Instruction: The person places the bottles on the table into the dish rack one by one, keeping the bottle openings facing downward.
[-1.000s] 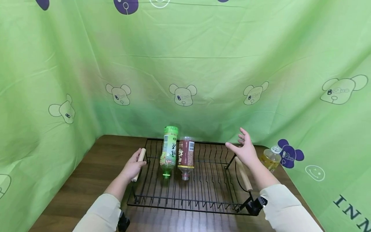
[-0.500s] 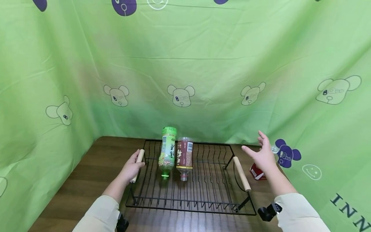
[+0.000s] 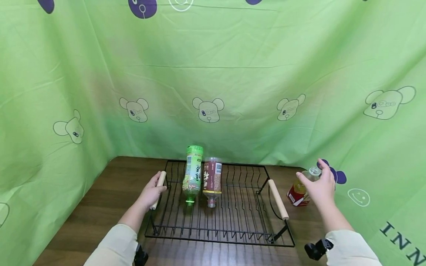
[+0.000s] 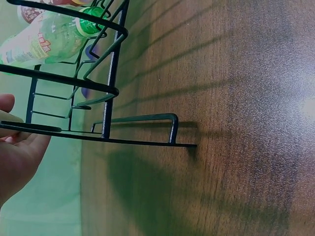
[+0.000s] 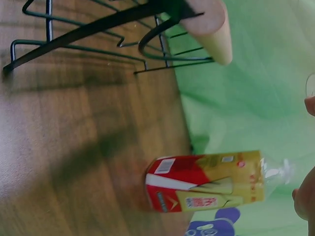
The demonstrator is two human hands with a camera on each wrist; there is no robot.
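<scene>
My left hand [image 3: 149,193] grips the left wooden handle [image 3: 162,178] of a black wire dish rack [image 3: 239,242]. Inside the rack a green plastic bottle [image 3: 192,175] leans neck-down, with a brown-labelled bottle [image 3: 212,176] beside it in the same pose. On the table right of the rack stands a clear plastic bottle [image 5: 206,182] with a red and yellow label, upright and uncapped. Close over its neck is my right hand [image 3: 322,188], thumb and fingers spread; in the right wrist view a gap shows between the fingertips and the bottle neck [image 5: 276,170].
The rack's right wooden handle [image 3: 278,199] stands between the rack slots and the red-and-yellow bottle. Under everything lies a brown wood-grain table [image 3: 100,207]. A green printed cloth [image 3: 233,85] hangs along the back and both sides, close behind the rack.
My right hand has moved right, from above the rack's right handle to over the red-and-yellow bottle. The left hand keeps its hold on the left handle.
</scene>
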